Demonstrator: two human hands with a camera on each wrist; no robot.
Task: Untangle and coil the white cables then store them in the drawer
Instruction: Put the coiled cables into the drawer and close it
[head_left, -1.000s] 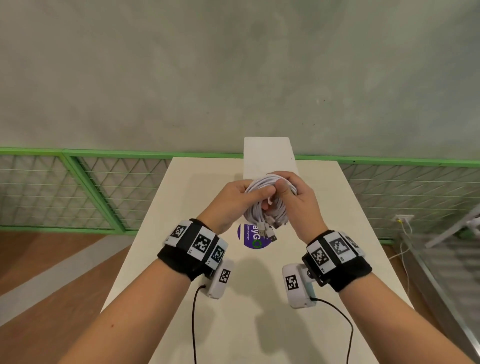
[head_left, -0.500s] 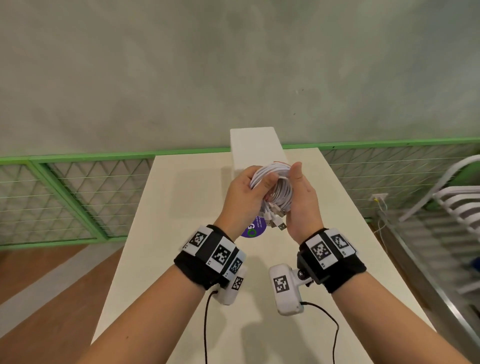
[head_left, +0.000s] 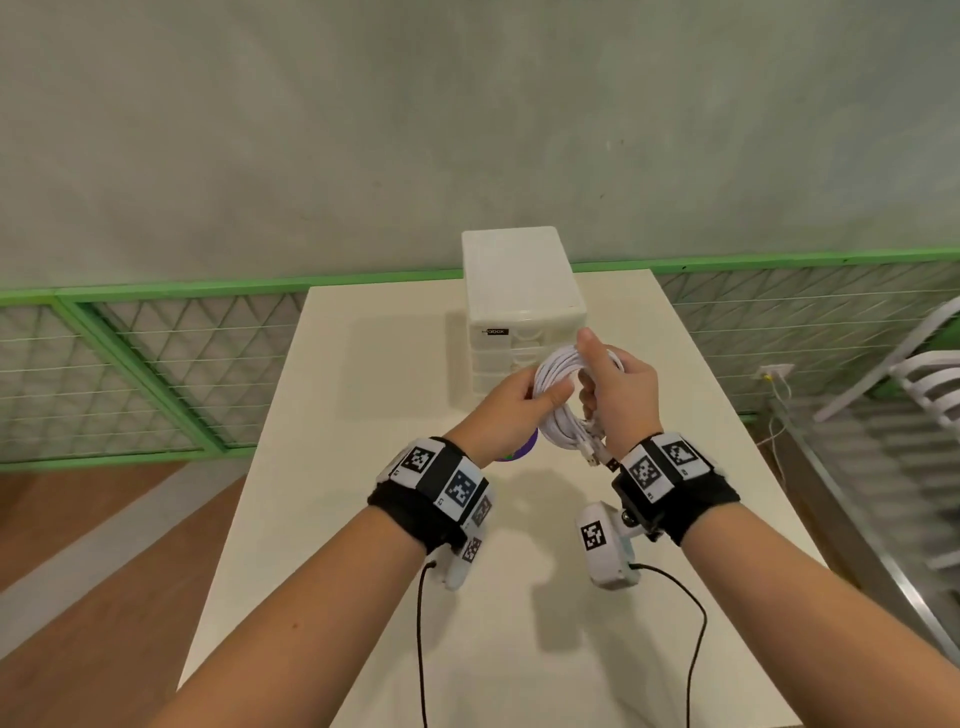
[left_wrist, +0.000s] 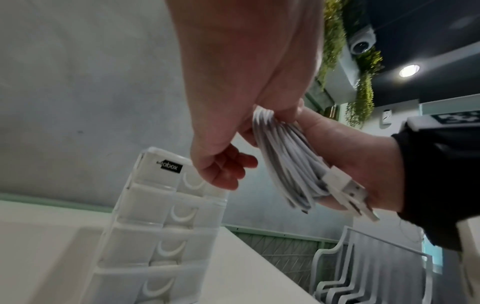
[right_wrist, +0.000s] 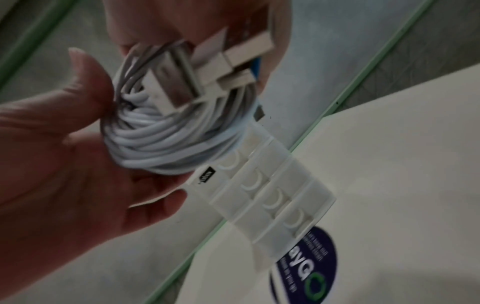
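A coil of white cables (head_left: 563, 415) hangs in the air between both hands, just in front of the white drawer unit (head_left: 519, 291). My left hand (head_left: 511, 410) pinches the coil's left side (left_wrist: 270, 117) between thumb and fingers. My right hand (head_left: 621, 397) holds the right side, with its fingers curled through the loop and its thumb raised. The coil (right_wrist: 161, 139) lies against the right palm (right_wrist: 64, 164). USB plugs (left_wrist: 350, 189) stick out at the coil's lower end, by the right wrist. The unit's several drawers (left_wrist: 161, 216) are all pushed in.
The drawer unit stands at the far end of a cream table (head_left: 363, 467). A round purple sticker (right_wrist: 306, 273) lies on the table under the hands. Green mesh fencing (head_left: 156, 364) runs behind the table, and white chairs (head_left: 924, 384) stand to the right.
Both hands have carried the coil up and forward, closer to the drawer unit. The head view has tilted down, so the drawer fronts now show.
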